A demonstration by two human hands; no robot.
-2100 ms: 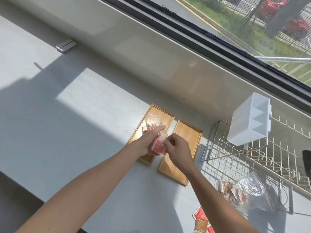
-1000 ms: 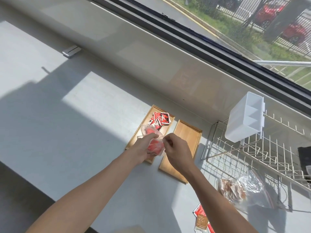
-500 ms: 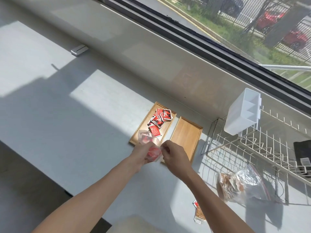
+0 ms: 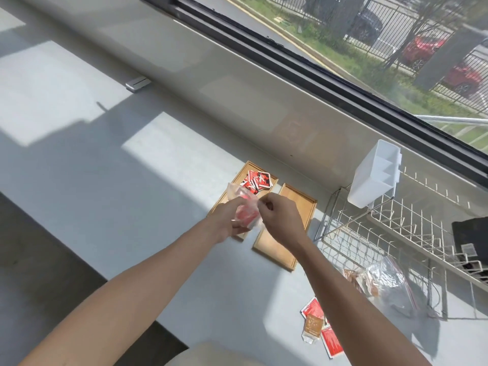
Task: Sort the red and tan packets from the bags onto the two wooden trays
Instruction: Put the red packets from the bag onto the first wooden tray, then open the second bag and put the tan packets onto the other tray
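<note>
Two wooden trays lie side by side on the grey counter. The left tray (image 4: 273, 181) has a heap of red packets (image 4: 257, 180) at its far end. The right tray (image 4: 298, 204) holds nothing. Over the left tray's near end, my left hand (image 4: 227, 220) grips a crumpled clear bag (image 4: 244, 208) with red packets inside. My right hand (image 4: 281, 220) pinches the same bag's edge from the right. A second clear bag (image 4: 380, 282) with tan packets lies at the right, near the rack.
A white wire dish rack (image 4: 412, 228) with a white plastic caddy (image 4: 375, 174) stands to the right of the trays. Loose red and tan packets (image 4: 318, 328) lie on the counter near my right forearm. The counter's front edge runs below my left arm.
Red packets have dropped from the bag onto the far end of the left tray. Both hands have drawn the bag back toward the tray's near end, still gripping it.
</note>
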